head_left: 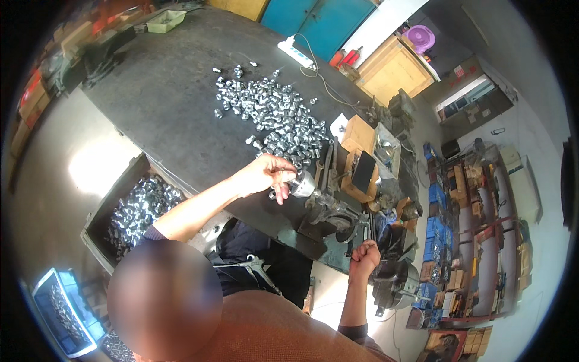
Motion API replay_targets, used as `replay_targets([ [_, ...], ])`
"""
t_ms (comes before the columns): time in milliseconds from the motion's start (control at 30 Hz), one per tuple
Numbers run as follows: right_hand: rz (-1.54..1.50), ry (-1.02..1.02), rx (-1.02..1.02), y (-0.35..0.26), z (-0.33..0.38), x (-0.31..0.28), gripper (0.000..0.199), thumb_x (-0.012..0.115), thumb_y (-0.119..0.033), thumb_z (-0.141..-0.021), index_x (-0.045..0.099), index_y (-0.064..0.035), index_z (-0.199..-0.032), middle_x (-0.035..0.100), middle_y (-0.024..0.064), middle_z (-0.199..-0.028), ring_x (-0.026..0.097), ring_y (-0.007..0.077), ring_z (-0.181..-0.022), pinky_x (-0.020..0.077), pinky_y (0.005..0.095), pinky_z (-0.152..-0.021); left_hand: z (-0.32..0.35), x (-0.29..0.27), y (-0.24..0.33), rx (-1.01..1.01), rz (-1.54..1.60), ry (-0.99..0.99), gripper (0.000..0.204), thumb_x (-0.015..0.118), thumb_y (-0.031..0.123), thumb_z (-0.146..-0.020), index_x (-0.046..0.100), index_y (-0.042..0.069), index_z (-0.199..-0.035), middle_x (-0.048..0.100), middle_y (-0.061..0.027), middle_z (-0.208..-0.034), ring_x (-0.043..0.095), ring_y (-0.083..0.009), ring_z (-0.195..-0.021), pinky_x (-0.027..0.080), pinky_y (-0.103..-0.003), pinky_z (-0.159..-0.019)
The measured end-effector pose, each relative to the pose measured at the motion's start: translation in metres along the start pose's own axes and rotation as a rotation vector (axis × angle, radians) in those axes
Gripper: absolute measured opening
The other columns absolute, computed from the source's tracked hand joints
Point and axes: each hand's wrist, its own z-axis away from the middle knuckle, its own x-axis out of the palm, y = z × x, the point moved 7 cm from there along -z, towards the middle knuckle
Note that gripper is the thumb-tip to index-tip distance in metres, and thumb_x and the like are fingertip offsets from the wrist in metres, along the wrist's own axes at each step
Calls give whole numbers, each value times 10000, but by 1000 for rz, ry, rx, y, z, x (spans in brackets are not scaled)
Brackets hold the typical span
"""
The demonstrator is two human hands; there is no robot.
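My left hand (271,176) is at the front of a cone-shaped metal chuck (303,184). Its thumb and forefinger are pinched together there, and the other fingers curl below. Whatever lies between the fingertips is too small to make out. The chuck belongs to a dark bench-mounted machine (329,211) near the table's front edge. To the right of it, my right hand (365,258) is closed in a fist round a lever handle (366,232). Just beyond my left hand spreads a pile of small shiny metal fittings (271,111) on the dark tabletop (163,90).
A bin (96,223) of metal fittings stands below the table at left. An air blow gun (253,265) lies by my lap. Wooden boxes (359,136), a phone (363,171) and a power strip (295,54) are beyond the machine. A grey motor-like unit (395,283) is beside my right hand.
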Motion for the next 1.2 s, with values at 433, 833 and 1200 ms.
replay_targets([
  [433,-35,16,-6,21,-9,-15,112,405,-55,-812,498,-18,-763,291,-24,-549,224,59,-452,163,217,-402,3,-4,-1,21,-28,144,189,540,103,-875,602,-57,-953,603,-77,-644,578,-117,-552,483,-242,-569],
  [833,-96,23,-39,-46,-53,36,107,426,-88,-789,468,-64,-694,273,-33,-521,205,56,-421,139,209,-368,2,0,6,138,-49,3,197,592,-28,-797,596,-28,-994,638,-94,-854,611,-145,-771,500,-274,-728],
  [1200,63,379,-11,56,-102,-9,129,455,-135,-809,541,-41,-784,359,-27,-563,308,79,-464,227,212,-397,2,2,4,242,-93,141,178,599,-21,-804,612,-42,-980,633,-68,-761,596,-105,-669,497,-233,-633],
])
